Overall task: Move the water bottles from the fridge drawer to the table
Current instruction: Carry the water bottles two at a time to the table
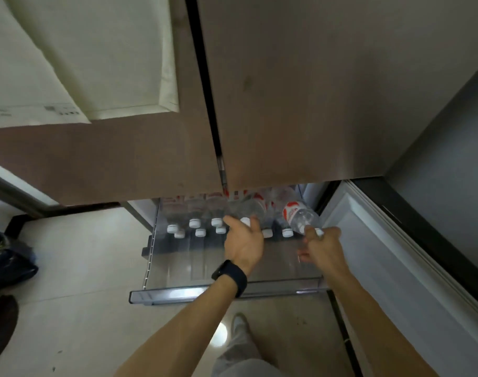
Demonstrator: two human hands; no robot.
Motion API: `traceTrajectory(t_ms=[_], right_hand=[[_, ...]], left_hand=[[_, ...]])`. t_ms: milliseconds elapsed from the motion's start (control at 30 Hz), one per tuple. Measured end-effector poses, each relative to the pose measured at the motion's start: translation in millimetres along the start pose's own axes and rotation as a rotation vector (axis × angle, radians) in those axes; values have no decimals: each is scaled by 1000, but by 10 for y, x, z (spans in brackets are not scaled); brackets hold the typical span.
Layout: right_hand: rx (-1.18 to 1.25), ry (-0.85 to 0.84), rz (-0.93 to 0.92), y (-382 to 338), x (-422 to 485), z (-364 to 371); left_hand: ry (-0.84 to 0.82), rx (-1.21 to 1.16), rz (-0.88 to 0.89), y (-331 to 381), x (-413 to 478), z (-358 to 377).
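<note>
Water bottles (197, 213) lie caps outward in the open fridge drawer (178, 295). The right hand (323, 244) clamps a tilted bottle (297, 213) at the neck. The left hand (244, 243) curls round a neighbouring bottle (245, 221). Judged full: heavy, smooth, possibly damp. The neck gives the surest hold.

Pale tiled floor (82, 268) with a glare spot, grey wall (450, 131), dark bag (9, 257) at left.
</note>
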State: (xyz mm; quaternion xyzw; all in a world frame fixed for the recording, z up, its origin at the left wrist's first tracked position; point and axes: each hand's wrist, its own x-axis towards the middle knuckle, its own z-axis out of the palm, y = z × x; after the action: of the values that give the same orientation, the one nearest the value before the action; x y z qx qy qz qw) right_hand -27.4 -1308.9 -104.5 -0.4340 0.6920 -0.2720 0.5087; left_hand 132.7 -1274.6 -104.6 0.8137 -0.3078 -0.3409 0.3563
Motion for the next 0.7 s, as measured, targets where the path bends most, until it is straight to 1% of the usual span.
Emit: traceTrajectory(t_ms=[100,167,233,300,367,433,533,700], right_hand=[[-250,61,-137,-43,-209,-284],[-363,65,-245,-91,-307,-420],[-481,39,-361,-153,-381,-507],[-609,-2,-464,-207,-430,-525],[-694,-69,-536,-227,-449,-485],[-776,-159,-599,-231,-475,-405],[-879,-261,-659,-210,-511,-241],[-917,-311,-754,-138,-502,11]], left_hand=[[37,168,227,59,-228,-304],[28,269,386,93,-260,-471],[-11,373,515,145,-243,-608],[-105,469,603,168,-232,-701],[-215,586,646,134,-241,-751],[-290,670,650,64,-274,-773],[-348,723,644,-6,-293,-801],[-381,750,660,-9,-192,-856]])
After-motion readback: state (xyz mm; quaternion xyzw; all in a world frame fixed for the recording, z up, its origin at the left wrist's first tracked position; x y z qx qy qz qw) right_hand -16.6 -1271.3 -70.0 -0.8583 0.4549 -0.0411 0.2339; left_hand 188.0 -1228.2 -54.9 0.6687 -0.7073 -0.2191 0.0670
